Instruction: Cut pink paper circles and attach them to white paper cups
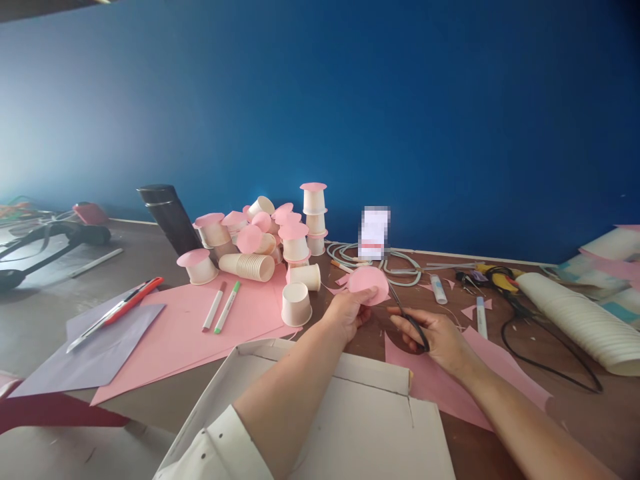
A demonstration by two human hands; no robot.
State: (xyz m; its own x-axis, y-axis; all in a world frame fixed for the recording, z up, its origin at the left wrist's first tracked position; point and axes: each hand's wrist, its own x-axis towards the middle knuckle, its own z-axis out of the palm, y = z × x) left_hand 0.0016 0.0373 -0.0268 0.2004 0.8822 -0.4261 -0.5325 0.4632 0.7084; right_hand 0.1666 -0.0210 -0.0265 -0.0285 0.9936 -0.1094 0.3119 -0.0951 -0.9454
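1. The left hand (349, 316) holds a pink paper disc (367, 281); its fingers pinch the lower edge of this disc, with the thumb (371, 295) on top.
2. The right hand (436, 338) holds black scissors (419, 331); its fingers are curled around the handles; the blades point away and leftward, to the right edge of the disc; whether they touch the paper, I cannot tell.
3. Below the right fingers, a pink sheet (515, 377) lies on the desk (605, 427); nearer to the body than the left fingers is a white board (370, 420).
4. Left of the left fingers stands an upturned paper cup (296, 307); farther beyond it are many cups with pink discs (295, 251).
5. Just beyond the left fingers is a blurred screen (374, 232); well to the right of the right fingers lies a long cup stack (575, 320).
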